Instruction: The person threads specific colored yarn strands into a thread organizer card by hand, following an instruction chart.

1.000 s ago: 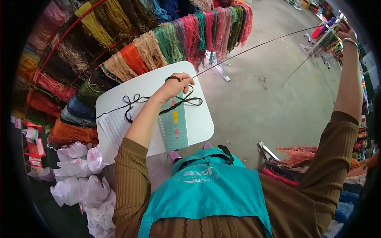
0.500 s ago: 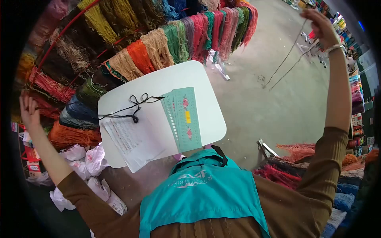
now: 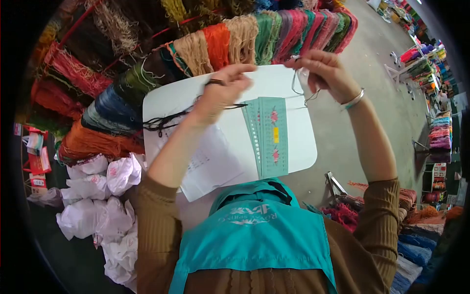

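Note:
Over the white board's upper left part is my left hand point(image 3: 223, 90), slightly blurred, its fingers stretched to the right and a dark band at the fingers. My right hand point(image 3: 320, 71) pinches a thin grey-green thread point(image 3: 295, 83) at the board's upper right corner; the thread hangs in a loop below the fingers. On the white board point(image 3: 303, 142) lie green punched cards point(image 3: 267, 142) with pink flowers and a yellow label. Printed paper sheets point(image 3: 215, 161) lie left of them. Black cord point(image 3: 166, 120) runs across the board, partly hidden behind my left hand.
Hanks of coloured yarn point(image 3: 215, 46) hang on racks along the top and left. White plastic bags point(image 3: 98, 210) are piled at the lower left. More yarn point(image 3: 342, 215) lies at the lower right, near a metal stand leg point(image 3: 335, 183). Further racks stand at the far right.
Both hands have come inward over the board from far left and far right. The thread, stretched long before, now hangs in a short loop at my right hand. The view has shifted.

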Motion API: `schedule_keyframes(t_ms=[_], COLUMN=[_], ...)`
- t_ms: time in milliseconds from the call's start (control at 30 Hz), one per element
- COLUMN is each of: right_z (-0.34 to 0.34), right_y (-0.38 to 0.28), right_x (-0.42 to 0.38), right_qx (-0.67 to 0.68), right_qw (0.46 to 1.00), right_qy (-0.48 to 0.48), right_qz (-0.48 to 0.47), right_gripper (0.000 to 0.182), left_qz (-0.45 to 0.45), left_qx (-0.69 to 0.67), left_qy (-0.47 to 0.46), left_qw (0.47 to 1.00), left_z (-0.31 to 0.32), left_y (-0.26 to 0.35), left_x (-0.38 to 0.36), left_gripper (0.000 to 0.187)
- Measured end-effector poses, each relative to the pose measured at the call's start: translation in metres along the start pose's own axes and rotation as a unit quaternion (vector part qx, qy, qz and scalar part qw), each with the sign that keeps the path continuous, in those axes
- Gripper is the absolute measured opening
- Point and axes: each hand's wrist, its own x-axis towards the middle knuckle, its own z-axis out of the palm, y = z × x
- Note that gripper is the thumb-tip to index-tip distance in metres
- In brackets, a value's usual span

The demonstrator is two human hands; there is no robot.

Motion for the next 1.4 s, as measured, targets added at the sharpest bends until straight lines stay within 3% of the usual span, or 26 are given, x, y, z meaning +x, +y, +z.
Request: schedule_keyframes(t_ms=[233, 333, 400, 500, 600, 633, 667, 733, 767, 867, 967, 1067, 1100, 1200, 1300, 1400], right_z=[0.021, 0.023, 0.022, 0.007, -0.008, -0.017, -0.015, -0.008, -0.006, 0.032, 0.053, 0.06, 0.06, 0.064, 0.074, 0.076], right_y=[0.038, 0.043, 0.04, 0.048, 0.074, 0.087, 0.088, 0.082, 0.077, 0.074, 0.09, 0.114, 0.112, 0.129, 0.151, 0.161], right_x=[0.016, 0.018, 0.019, 0.021, 0.022, 0.022, 0.018, 0.006, 0.01, 0.016, 0.024, 0.024, 0.02, 0.016, 0.014, 0.018], right_qx=[0.026, 0.013, 0.012, 0.029, -0.069, -0.21, -0.349, -0.601, -0.49, -0.162, -0.117, -0.188, -0.178, -0.172, -0.148, -0.141], right_qw=[0.998, 0.997, 0.996, 0.993, 0.99, 0.968, 0.931, 0.79, 0.861, 0.954, 0.969, 0.971, 0.978, 0.983, 0.975, 0.973], right_qy=[-0.051, -0.068, -0.083, -0.117, -0.116, -0.134, -0.092, 0.003, -0.039, -0.113, -0.176, -0.07, -0.047, -0.003, 0.08, 0.105], right_qz=[-0.033, -0.045, -0.02, 0.013, 0.028, -0.01, -0.048, -0.122, -0.13, -0.225, -0.13, -0.131, -0.094, -0.057, -0.146, -0.152], right_gripper=[0.02, 0.019, 0.02, 0.024, 0.026, 0.041, 0.048, 0.064, 0.079, 0.078, 0.074, 0.066, 0.047, 0.028, 0.014, 0.011], left_qz=[0.029, 0.033, 0.032, -0.008, -0.046, -0.065, -0.083, -0.101, -0.099, -0.115, -0.12, -0.099, -0.124, -0.141, -0.19, -0.206], left_qx=[0.037, 0.048, 0.032, 0.087, 0.079, 0.062, 0.045, 0.063, 0.065, 0.058, 0.103, 0.076, 0.105, 0.098, 0.055, 0.01], left_qy=[0.026, -0.018, -0.018, -0.018, -0.01, -0.012, -0.015, -0.013, -0.014, 0.005, 0.045, 0.06, 0.092, 0.103, 0.13, 0.146], left_qw=[0.999, 0.998, 0.999, 0.996, 0.996, 0.996, 0.995, 0.993, 0.993, 0.992, 0.986, 0.99, 0.982, 0.98, 0.972, 0.967], left_z=[0.035, 0.039, 0.047, 0.044, 0.039, 0.036, 0.034, 0.033, 0.034, 0.043, 0.044, 0.031, 0.028, 0.026, 0.029, 0.029], left_y=[-0.038, -0.047, -0.051, -0.046, -0.041, -0.043, -0.044, -0.05, -0.057, -0.06, -0.06, -0.073, -0.079, -0.091, -0.098, -0.101], left_x=[0.018, 0.031, 0.037, 0.038, 0.026, 0.022, 0.019, 0.016, 0.015, 0.01, 0.005, -0.001, -0.002, -0.003, -0.003, -0.006], left_gripper=[0.044, 0.042, 0.024, 0.017, 0.02, 0.021, 0.021, 0.02, 0.02, 0.019, 0.02, 0.023, 0.025, 0.024, 0.023, 0.028])
